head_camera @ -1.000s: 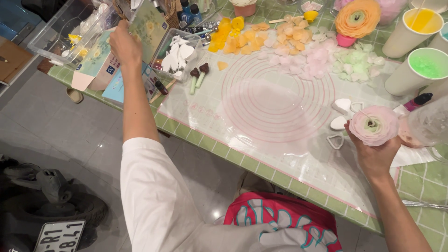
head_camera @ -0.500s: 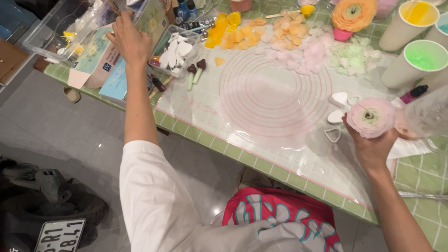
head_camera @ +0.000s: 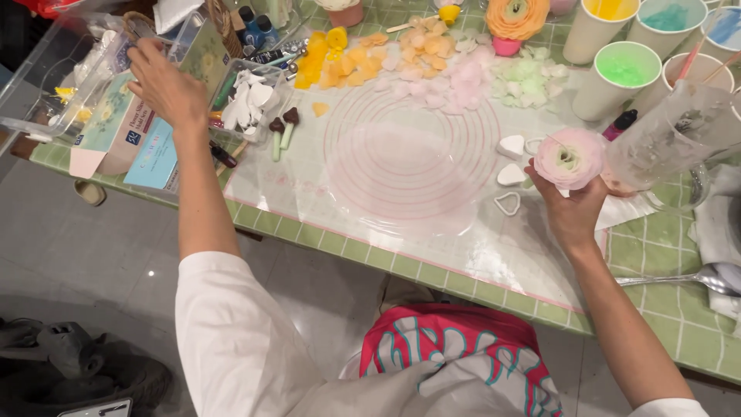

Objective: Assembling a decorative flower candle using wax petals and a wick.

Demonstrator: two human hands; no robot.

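A white short-sleeved top [head_camera: 231, 332] is worn, its sleeves ended above the elbows — both forearms are left bare. Below it, a red garment [head_camera: 463, 347] printed with teal lettering is seen.

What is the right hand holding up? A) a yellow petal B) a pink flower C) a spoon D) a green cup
B: the right hand grips a pale pink flower with a greenish middle, raised above the table's edge.

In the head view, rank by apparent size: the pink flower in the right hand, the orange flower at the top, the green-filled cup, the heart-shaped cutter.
1. green-filled cup
2. pink flower and orange flower: too alike, and the orange one is cut off
3. heart-shaped cutter
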